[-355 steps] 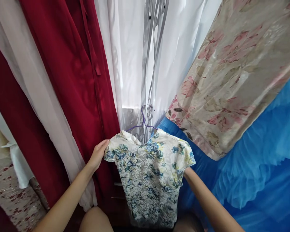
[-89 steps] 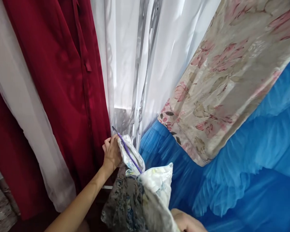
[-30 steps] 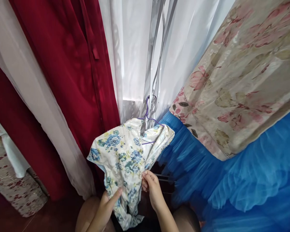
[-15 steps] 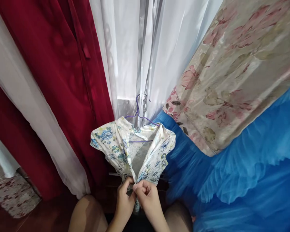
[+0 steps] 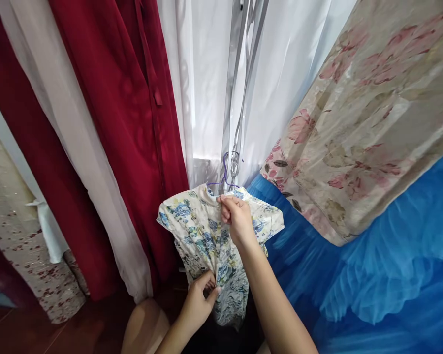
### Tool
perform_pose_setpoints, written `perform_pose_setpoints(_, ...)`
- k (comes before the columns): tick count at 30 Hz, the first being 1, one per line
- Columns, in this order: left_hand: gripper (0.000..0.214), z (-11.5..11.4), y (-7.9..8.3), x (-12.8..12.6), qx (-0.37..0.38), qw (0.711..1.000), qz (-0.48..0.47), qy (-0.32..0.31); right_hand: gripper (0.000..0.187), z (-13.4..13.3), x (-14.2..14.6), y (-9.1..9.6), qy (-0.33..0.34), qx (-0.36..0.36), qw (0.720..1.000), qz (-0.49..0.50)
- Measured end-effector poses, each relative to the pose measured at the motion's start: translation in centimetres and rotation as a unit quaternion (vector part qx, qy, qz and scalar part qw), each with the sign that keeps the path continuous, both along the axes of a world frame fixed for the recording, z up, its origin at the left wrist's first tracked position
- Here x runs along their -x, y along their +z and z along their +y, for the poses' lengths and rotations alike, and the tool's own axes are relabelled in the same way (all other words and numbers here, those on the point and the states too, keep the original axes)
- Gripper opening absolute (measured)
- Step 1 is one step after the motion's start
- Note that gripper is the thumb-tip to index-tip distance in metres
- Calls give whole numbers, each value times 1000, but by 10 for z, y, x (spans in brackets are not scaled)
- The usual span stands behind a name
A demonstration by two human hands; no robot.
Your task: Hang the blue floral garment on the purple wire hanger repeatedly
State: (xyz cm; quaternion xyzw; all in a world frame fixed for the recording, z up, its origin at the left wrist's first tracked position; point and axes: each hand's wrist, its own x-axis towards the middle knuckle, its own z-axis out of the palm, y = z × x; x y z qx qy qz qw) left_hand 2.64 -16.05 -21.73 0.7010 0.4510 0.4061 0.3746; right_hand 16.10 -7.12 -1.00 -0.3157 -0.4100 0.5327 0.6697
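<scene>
A white sleeveless dress (image 5: 199, 221) with blue and yellow flowers hangs on a purple wire hanger (image 5: 225, 169). Its front edges meet along the middle, up to the neckline. My right hand (image 5: 238, 219) is closed at the neckline, pinching the top of the zipper; the pull itself is hidden by the fingers. Lower down, my left hand (image 5: 199, 297) pinches the dress fabric beside the same seam and keeps it taut.
Behind the dress hang white fabric (image 5: 206, 98) and grey ribbons (image 5: 239, 98). A red garment (image 5: 121, 123) hangs at left. To the right are a beige floral garment (image 5: 354, 137) and a blue ruffled tulle skirt (image 5: 384, 265). My knee (image 5: 145, 327) shows below.
My right hand has moved up from beside the left hand to the neckline, and the open front of the dress has closed. My left hand stays low on the seam.
</scene>
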Motion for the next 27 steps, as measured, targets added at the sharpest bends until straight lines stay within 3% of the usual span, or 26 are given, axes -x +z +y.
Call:
perform_pose_setpoints(3,7,15,41,8,-39,999,-21,10,22,-12,2,-14,-12,5,1000,-6)
perform_pose_setpoints(7,34,54,137,10,-198,974,-89,67,20,-22,-5,-16,-34,-28,997,-60)
perform_pose_setpoints(10,30,78,194,3,-272,962,-2,24,20,-21,-12,-11,0,-45,995,-94)
perform_pose_setpoints(12,19,85,212,-3,-302,950,72,15,21,-16,-15,-15,15,-51,993,-108)
perform_pose_setpoints(16,20,88,220,-3,-336,938,68,48,28,-1,-14,-46,-3,-23,987,-156)
perform_pose_setpoints(21,21,126,221,50,-276,933,-138,187,27,-2,-5,-92,-2,24,981,-193)
perform_pose_setpoints(24,12,159,200,91,-91,931,-306,179,23,-16,1,-106,61,41,987,-143)
perform_pose_setpoints(25,9,166,188,101,-2,913,-371,169,22,-20,3,-109,84,46,989,-112)
perform_pose_setpoints(27,7,169,157,110,152,849,-484,150,22,-28,8,-116,120,60,990,-42)
